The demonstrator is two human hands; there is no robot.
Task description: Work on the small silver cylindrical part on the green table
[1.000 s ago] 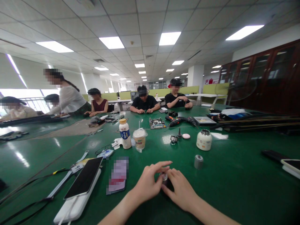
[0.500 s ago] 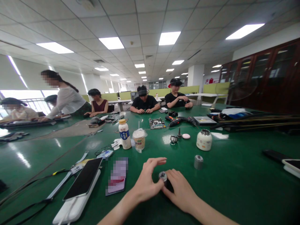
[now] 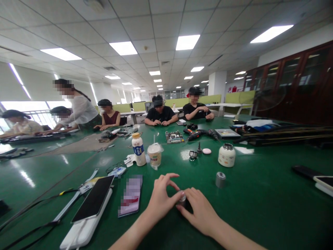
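My right hand [image 3: 203, 211] is curled narrow around a small metal cylinder [image 3: 182, 201], thumb on the near side and fingers on the far side, low over the table [image 3: 260, 208] toward its near edge. I judge that this grip braces it from both sides, so it doesn't tip or slide on the glossy top. My left hand [image 3: 162, 196] comes in over it, its thumb at the top of the cylinder, a forefinger bent in close and another finger lifted away, which leaves the top partly within view.

The other metal cylinder [image 3: 220, 180] stands upright on its flat base, ahead and to the right, near the squat cream bottle [image 3: 227, 157]. Beyond my hands, toward the far edge, lie an open metal piece [image 3: 193, 155], a dark pointed part [image 3: 199, 148] and a pale pink disc [image 3: 206, 151]. The plastic cup [image 3: 155, 156] and the milk bottle [image 3: 139, 151] stand side by side (a spill there would be a nuisance), well apart from my fingers.

My fingers hide most of the cylinder's wall, and I can't tell whether my left hand pinches it or only touches it. The table's near edge is cut off, and the purple phone's [image 3: 132, 194] screen is partly blurred out.
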